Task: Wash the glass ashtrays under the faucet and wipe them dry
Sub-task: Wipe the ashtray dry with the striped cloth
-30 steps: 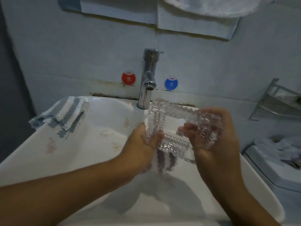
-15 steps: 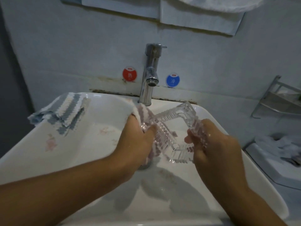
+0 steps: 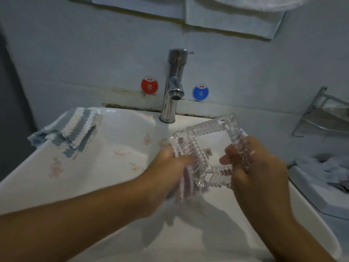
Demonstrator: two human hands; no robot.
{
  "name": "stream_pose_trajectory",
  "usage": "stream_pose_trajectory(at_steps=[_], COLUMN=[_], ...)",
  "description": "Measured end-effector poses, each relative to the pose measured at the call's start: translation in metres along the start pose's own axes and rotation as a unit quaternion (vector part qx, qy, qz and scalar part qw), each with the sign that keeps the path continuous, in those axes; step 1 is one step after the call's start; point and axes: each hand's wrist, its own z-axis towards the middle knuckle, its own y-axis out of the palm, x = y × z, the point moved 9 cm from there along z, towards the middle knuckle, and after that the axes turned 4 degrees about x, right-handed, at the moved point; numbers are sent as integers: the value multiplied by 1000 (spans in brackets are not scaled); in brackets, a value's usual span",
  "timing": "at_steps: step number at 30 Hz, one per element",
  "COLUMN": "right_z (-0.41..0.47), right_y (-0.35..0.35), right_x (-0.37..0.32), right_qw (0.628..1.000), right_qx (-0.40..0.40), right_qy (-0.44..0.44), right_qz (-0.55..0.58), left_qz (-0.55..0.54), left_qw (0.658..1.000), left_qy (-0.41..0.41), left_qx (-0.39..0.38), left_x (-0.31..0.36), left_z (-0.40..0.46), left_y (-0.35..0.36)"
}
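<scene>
Square clear cut-glass ashtray [image 3: 207, 150] held tilted over the white floral-print sink basin [image 3: 98, 157], just below the chrome faucet [image 3: 172, 87] at 12 o'clock. Left hand [image 3: 170, 167] gripping its left edge through a pink-and-white striped cloth [image 3: 184, 186], right hand [image 3: 251, 167] pinching the right rim. Blue-and-white striped cloth [image 3: 75, 129] draped over the rim at 10 o'clock. Red [image 3: 149, 86] and blue [image 3: 200, 92] round stickers flanking the faucet.
</scene>
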Motion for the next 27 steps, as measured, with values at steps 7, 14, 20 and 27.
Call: stream_pose_trajectory(at_steps=[7,14,20,27], right_z=[-2,-1,-3,-1], right_y=[11,-3,11,3], right_x=[2,-6,0,-5], right_qw=[998,999,998,997], right_qx=[-47,15,-43,-11], right_qy=[29,1,33,4], right_qz=[22,35,28,82], left_qz=[-17,110,20,95], left_qw=[993,994,990,995], left_qy=[74,24,83,9], left_qx=[90,-16,112,27], left_x=[17,-4,9,-15], left_z=[-9,-13,-6,-4], left_y=[-14,9,-16,4])
